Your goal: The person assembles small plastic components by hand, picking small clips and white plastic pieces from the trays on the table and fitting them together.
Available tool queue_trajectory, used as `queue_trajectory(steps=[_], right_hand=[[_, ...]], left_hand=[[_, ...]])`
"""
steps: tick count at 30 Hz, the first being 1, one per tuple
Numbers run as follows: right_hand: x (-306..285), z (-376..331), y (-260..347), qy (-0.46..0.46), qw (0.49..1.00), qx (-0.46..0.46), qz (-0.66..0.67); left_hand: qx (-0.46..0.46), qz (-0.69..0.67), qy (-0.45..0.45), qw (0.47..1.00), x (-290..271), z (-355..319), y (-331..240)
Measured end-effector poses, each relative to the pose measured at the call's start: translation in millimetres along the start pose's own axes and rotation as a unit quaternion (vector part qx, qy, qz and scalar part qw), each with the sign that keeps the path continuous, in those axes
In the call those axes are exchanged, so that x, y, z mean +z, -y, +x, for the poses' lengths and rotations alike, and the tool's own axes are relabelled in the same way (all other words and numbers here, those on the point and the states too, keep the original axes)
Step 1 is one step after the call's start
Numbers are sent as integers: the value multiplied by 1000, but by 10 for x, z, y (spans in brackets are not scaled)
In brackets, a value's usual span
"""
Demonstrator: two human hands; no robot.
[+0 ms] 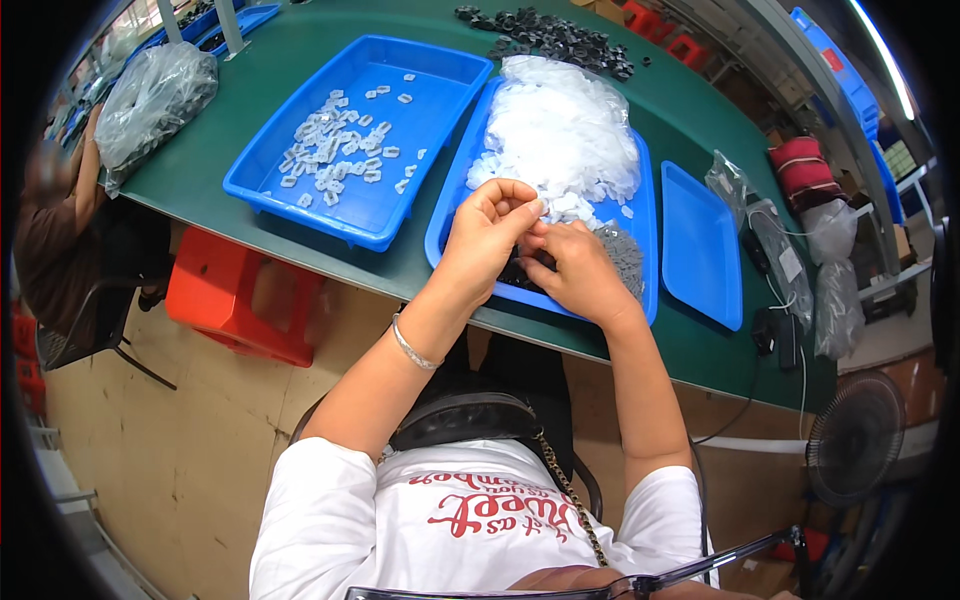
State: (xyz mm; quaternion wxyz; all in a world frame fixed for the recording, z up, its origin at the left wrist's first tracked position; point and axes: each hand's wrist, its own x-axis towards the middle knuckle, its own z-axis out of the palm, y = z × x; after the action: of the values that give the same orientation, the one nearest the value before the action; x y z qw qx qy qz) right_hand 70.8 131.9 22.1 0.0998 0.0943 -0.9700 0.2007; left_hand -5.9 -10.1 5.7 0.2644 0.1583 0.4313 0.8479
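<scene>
Head view. Left hand (487,232) and right hand (572,268) meet fingertip to fingertip over the middle blue tray (648,215), fingers pressed together, pinching a small white piece (537,207) that is too small to identify. Both hands partly hide a dark pile beneath. A heap of white pieces (565,130) fills the tray behind; scattered clear parts (335,145) lie in the left tray (300,190); an empty tray (700,245) sits right.

Three trays side by side on the table (300,50): left tray (440,110) holds scattered small parts (335,145), middle tray (645,215) a heap (560,135), right tray (700,245) nothing; stool (235,300) under table.
</scene>
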Motion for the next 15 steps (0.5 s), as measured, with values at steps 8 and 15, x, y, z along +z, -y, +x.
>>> queue_trajectory(steps=[8,15], right_hand=[[-16,-34,-37,-57,994,-27,91],[-117,-97,-25,-138,934,87,316]], left_hand=[[20,-11,6,1000,-11,13,15],[23,-6,-1,1000,13,5,31]])
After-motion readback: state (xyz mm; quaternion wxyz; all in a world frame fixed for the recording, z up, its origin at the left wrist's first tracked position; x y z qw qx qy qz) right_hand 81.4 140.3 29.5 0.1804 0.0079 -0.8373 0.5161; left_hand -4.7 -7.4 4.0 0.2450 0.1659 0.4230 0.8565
